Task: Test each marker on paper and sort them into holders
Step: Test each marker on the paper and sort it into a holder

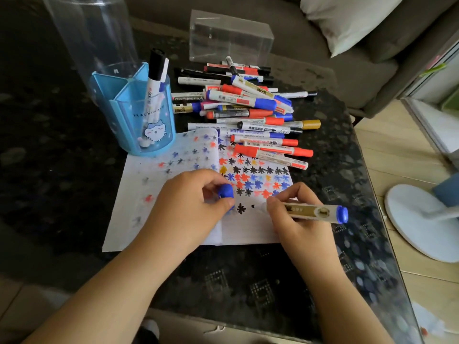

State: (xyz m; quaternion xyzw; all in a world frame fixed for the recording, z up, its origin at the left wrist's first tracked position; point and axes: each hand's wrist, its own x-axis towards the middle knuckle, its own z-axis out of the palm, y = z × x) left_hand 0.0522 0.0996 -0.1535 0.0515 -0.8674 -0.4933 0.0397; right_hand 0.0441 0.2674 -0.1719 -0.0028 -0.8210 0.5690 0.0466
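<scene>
The right hand [295, 219] pinches a marker [314, 212] near its writing end, fingers curled round the gold-and-white barrel. The barrel lies almost flat, its blue rear end pointing toward the right edge of the surface [248, 281], and its tip sits at or just above the paper [248, 227]; whether it touches cannot be told. Just left of the tip are a small black mark and a black star.

The left hand [188, 207] rests on the paper with its fingers curled, gripping a blue cap [225, 191] between thumb and fingers.

The paper lies open in the middle of the dark speckled surface. Its right page is covered with rows of red, blue, black and orange stars, and its left page shows fainter ones.

Beyond the paper, toward the far edge, lies a loose pile of markers [246, 105], mostly white barrels with red, blue and black caps, the nearest ones overlapping the paper's far right corner.

At the paper's far left corner stands a blue holder [139, 112] with divided compartments and a cartoon face. Two markers stand upright in one compartment, one of them black-capped. Behind the holder rises a tall clear cylinder [92, 33]. A clear rectangular box [231, 38] sits near the far edge behind the pile.
</scene>
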